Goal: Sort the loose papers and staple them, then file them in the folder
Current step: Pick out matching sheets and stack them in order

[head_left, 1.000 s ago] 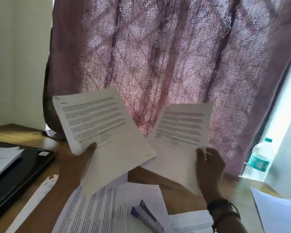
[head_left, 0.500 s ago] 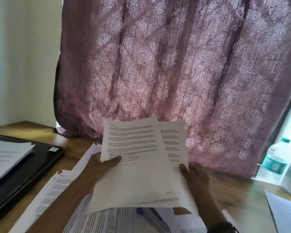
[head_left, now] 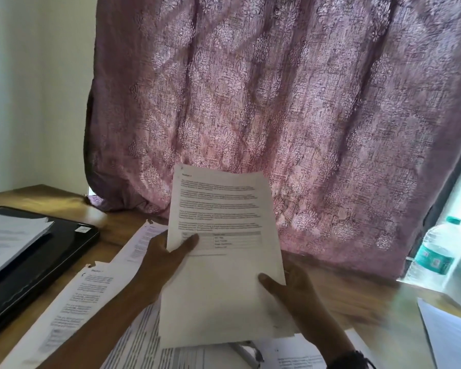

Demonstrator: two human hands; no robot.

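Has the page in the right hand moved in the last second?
Yes: the right hand carried it left, away from the water bottle, behind the page that the left hand holds.

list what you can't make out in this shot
Print on the held papers, head view: too blurred to read.
Sheet count: the front sheet covers the rest.
Fingers of the left hand and right hand: behind the papers, only thumbs show.
The stapler: mostly under the papers' lower edge.
The water bottle label: too small.
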